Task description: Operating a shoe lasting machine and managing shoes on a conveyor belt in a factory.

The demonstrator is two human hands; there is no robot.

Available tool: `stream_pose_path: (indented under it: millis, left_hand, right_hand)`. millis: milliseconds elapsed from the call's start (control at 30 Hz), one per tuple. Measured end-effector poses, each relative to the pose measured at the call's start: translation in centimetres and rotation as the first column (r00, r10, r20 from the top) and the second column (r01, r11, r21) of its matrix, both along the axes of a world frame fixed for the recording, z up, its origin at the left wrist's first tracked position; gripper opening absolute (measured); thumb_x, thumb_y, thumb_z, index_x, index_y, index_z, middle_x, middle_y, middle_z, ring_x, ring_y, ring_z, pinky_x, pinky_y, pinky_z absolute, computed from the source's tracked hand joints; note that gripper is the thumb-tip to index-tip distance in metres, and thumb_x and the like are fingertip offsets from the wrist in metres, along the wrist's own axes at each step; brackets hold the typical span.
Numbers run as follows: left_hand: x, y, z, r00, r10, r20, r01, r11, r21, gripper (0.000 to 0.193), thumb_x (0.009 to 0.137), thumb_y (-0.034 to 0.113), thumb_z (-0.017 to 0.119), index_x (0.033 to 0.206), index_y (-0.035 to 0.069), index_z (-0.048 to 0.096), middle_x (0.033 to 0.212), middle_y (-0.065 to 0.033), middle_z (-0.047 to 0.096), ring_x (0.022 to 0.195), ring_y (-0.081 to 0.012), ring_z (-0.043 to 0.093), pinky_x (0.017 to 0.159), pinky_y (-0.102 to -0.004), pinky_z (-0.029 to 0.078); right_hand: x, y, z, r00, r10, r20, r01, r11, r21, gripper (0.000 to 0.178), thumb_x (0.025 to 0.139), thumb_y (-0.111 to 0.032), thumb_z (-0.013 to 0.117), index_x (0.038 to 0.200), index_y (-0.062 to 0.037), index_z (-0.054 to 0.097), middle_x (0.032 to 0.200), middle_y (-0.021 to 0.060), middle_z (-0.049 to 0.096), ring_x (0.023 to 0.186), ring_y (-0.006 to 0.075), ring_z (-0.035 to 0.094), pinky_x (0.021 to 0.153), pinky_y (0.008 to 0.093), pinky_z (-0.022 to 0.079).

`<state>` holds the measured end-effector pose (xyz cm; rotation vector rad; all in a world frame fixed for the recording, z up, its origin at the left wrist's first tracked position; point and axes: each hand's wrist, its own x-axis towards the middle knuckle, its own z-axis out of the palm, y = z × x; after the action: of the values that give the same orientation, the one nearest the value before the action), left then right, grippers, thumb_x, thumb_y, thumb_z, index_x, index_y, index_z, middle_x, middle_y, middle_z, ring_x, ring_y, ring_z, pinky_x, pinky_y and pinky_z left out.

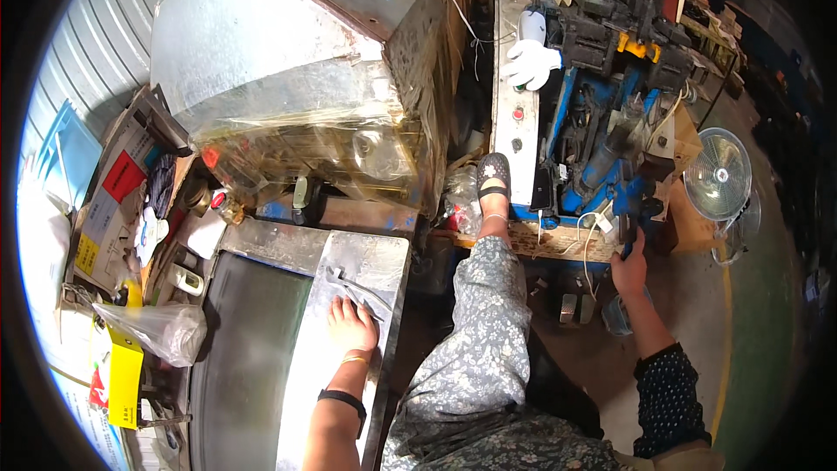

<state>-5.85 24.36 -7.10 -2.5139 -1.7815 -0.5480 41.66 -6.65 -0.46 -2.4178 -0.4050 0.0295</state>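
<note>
My left hand [351, 326] lies flat with its fingers spread on a pale metal plate [324, 384], beside a dark belt-like surface [248, 358]. Just beyond the fingertips is a thin grey bent strip [359, 290]. To the right, my right hand [629, 272] is closed around the lower end of a dark upright thing [627, 225]; its kind is unclear against the machine behind it. My foot in a dark shoe [493, 173] is raised between the two work areas, by the machine's wooden ledge [562, 244].
A white glove [530, 65] rests on a panel with push buttons [519, 113]. Blue and black machinery [602, 139] stands ahead right, a fan [717, 174] further right. A large metal housing [270, 44] fills the far left. A plastic bag [166, 330] and yellow box [125, 375] sit left.
</note>
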Motion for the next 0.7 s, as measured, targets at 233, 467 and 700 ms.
stream_pose_path:
  millis: [233, 467, 700]
  left_hand:
    - [0.8, 0.1, 0.5, 0.999, -0.024, -0.02, 0.025, 0.999, 0.025, 0.05, 0.095, 0.033, 0.044, 0.128, -0.002, 0.057, 0.137, -0.0234, 0.051, 0.129, -0.0394, 0.045, 0.111, -0.0463, 0.032]
    - [1.1, 0.5, -0.8, 0.998, -0.069, 0.011, 0.068, 0.993, 0.094, 0.046, 0.095, 0.031, 0.045, 0.123, -0.003, 0.059, 0.134, -0.0238, 0.053, 0.126, -0.0392, 0.046, 0.109, -0.0478, 0.034]
    - [0.1, 0.0, -0.2, 0.999, -0.039, 0.037, 0.037, 0.998, 0.053, 0.047, 0.095, 0.033, 0.045, 0.124, -0.003, 0.059, 0.136, -0.0246, 0.052, 0.128, -0.0411, 0.044, 0.109, -0.0485, 0.033]
  right_hand:
    - [-3.6, -1.9, 10.2, 0.815, 0.548, 0.189, -0.415, 0.779, -0.47, 0.069, 0.078, -0.024, 0.076, 0.137, -0.0041, 0.045, 0.128, 0.0241, 0.055, 0.109, 0.0334, 0.058, 0.091, 0.0412, 0.048]
    - [-13.7, -3.3, 31.8, -0.312, 0.892, 0.327, -0.448, -0.442, 0.778, 0.02, 0.089, -0.016, 0.06, 0.096, 0.0026, 0.063, 0.076, 0.011, 0.06, 0.069, 0.021, 0.057, 0.063, 0.032, 0.044]
    - [-15.4, -4.4, 32.7, -0.599, 0.674, 0.433, 0.03, -0.522, 0.853, 0.027, 0.095, -0.018, 0.046, 0.09, 0.0062, 0.057, 0.079, 0.0196, 0.055, 0.069, 0.0317, 0.053, 0.061, 0.041, 0.042]
